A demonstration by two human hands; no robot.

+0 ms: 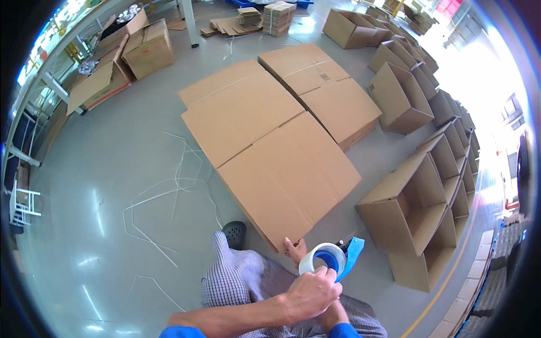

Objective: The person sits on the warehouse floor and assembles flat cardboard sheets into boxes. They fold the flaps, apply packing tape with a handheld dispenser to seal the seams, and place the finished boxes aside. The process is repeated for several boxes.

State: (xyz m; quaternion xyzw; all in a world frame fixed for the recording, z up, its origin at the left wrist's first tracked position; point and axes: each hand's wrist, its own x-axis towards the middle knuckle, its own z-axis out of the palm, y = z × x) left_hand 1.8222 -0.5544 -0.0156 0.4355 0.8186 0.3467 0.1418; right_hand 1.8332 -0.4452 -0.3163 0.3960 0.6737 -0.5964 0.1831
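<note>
Two stacks of flattened cardboard cartons lie side by side on the floor. At the near corner of the larger carton stack, my right hand has its thumb and fingers closed on the edge of the cardboard. Its wrist is hidden behind the tape dispenser and my other hand. My left hand crosses in front of the right forearm, closed on a blue tape dispenser. The dispenser carries a roll of pale tape. A smaller flat carton stack lies just beyond, to the right.
Rows of opened, upright cartons stand along the right. Loose white strapping is scattered over the floor to the left. A dark clog is by the near stack. Filled cartons and a white-legged table stand far left.
</note>
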